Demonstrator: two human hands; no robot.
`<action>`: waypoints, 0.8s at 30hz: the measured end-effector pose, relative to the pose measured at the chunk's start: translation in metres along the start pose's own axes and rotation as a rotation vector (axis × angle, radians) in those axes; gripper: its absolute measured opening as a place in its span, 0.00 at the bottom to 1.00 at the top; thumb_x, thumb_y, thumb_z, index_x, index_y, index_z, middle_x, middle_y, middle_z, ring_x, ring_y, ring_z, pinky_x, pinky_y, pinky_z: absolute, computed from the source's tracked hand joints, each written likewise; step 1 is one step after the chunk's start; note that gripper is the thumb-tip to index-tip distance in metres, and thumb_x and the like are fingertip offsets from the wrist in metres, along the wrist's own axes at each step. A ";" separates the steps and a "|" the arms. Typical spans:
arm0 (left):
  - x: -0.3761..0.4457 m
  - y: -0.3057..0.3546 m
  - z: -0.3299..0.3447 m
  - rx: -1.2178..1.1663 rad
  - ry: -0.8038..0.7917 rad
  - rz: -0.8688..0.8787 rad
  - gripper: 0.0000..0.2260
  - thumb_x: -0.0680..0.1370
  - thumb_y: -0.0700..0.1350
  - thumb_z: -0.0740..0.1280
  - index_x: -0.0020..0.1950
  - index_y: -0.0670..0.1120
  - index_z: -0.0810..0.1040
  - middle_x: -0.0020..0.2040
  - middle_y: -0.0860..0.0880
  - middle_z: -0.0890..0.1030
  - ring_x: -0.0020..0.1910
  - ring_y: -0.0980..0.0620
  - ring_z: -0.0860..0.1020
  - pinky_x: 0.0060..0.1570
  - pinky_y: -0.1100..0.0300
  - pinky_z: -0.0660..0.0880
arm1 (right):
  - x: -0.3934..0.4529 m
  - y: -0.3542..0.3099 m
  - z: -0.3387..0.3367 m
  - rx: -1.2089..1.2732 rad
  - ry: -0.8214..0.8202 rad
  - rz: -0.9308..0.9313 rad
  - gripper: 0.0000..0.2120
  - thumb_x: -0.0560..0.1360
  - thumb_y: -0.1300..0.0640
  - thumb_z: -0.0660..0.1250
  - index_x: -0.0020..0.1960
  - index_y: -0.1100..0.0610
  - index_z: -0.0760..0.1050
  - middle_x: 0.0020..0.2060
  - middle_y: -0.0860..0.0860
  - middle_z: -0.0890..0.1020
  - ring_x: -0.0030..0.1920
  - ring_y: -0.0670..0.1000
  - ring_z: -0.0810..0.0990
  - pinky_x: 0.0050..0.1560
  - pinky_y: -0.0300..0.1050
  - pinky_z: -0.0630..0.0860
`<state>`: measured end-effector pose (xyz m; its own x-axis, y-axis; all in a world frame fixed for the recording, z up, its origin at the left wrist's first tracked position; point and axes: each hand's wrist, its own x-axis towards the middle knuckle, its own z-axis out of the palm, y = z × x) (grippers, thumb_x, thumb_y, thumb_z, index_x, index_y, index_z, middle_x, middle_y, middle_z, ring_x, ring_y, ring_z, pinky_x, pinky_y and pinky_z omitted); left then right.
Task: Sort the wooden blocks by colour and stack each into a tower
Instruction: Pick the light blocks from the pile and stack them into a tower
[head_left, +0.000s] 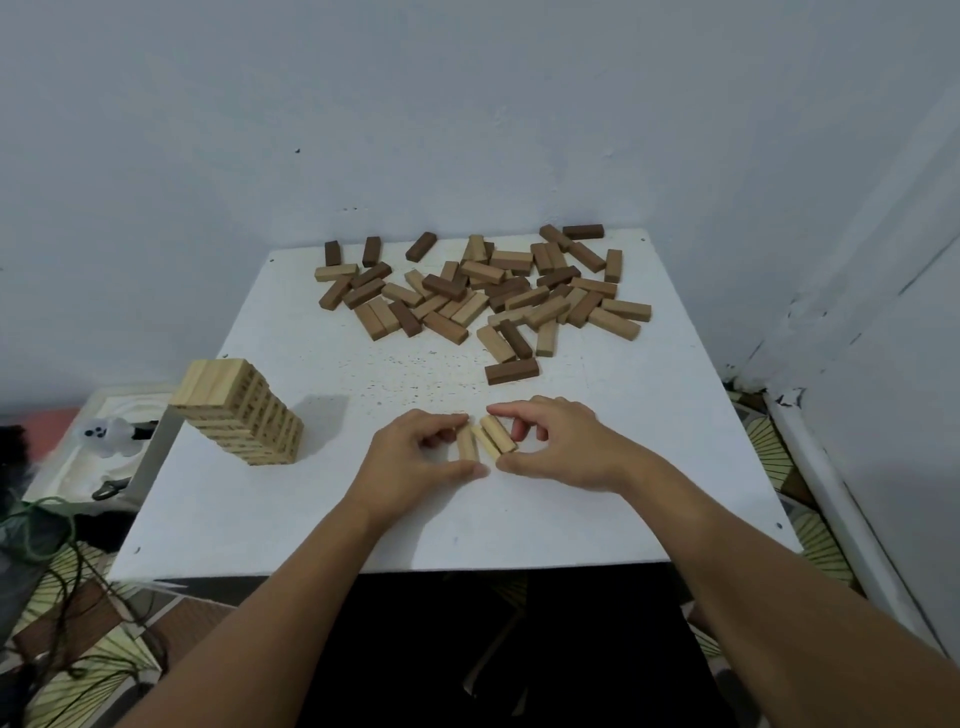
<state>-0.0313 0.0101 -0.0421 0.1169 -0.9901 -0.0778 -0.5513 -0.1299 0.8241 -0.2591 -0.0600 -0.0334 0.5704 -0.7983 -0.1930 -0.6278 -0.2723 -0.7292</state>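
— What's happening at the white surface?

— Both hands are down at the near middle, working on three pale blocks lying side by side. The left hand has its fingers curled over the leftmost block, thumb stretched along the near end. The right hand pinches the other side, forefinger reaching over the far ends, thumb at the near ends, fingers curled.

— So each grip is closed on those blocks?

— Yes, both curled round the little row, and it rests on the surface between them.

— Any tower up yet?

— One pale tower stands near the left edge, many layers tall, well apart from the hands.

— And the unsorted ones?

— A loose pile sprawls across the far half: pale, mid-brown and dark blocks mixed, some lying over others. A single dark block lies nearer, between the pile and the hands.

— Anything off the surface?

— To the left, a white tray with a small white ghost-like figure, and green cord on the patterned floor.
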 end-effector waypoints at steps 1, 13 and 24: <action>-0.001 0.000 0.000 0.004 0.003 0.003 0.27 0.63 0.54 0.86 0.61 0.58 0.85 0.53 0.57 0.82 0.53 0.63 0.77 0.53 0.70 0.71 | 0.001 0.001 0.001 0.000 0.014 -0.002 0.24 0.75 0.42 0.73 0.70 0.35 0.74 0.50 0.39 0.77 0.52 0.42 0.72 0.64 0.43 0.65; 0.002 0.001 0.001 0.068 -0.059 0.065 0.26 0.68 0.63 0.80 0.65 0.65 0.82 0.51 0.55 0.78 0.53 0.58 0.75 0.56 0.59 0.73 | -0.002 -0.005 0.009 -0.004 0.141 0.011 0.23 0.72 0.35 0.75 0.64 0.39 0.77 0.48 0.40 0.79 0.50 0.42 0.73 0.62 0.47 0.65; -0.002 -0.006 0.008 -0.006 0.079 0.053 0.16 0.70 0.54 0.81 0.57 0.58 0.87 0.52 0.56 0.77 0.57 0.60 0.76 0.56 0.68 0.70 | -0.003 -0.005 0.006 0.027 0.099 0.012 0.25 0.72 0.40 0.77 0.67 0.34 0.75 0.50 0.39 0.78 0.52 0.43 0.73 0.66 0.49 0.65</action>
<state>-0.0350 0.0123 -0.0511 0.1521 -0.9883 0.0102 -0.5535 -0.0766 0.8293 -0.2543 -0.0529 -0.0333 0.5074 -0.8507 -0.1370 -0.6188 -0.2491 -0.7450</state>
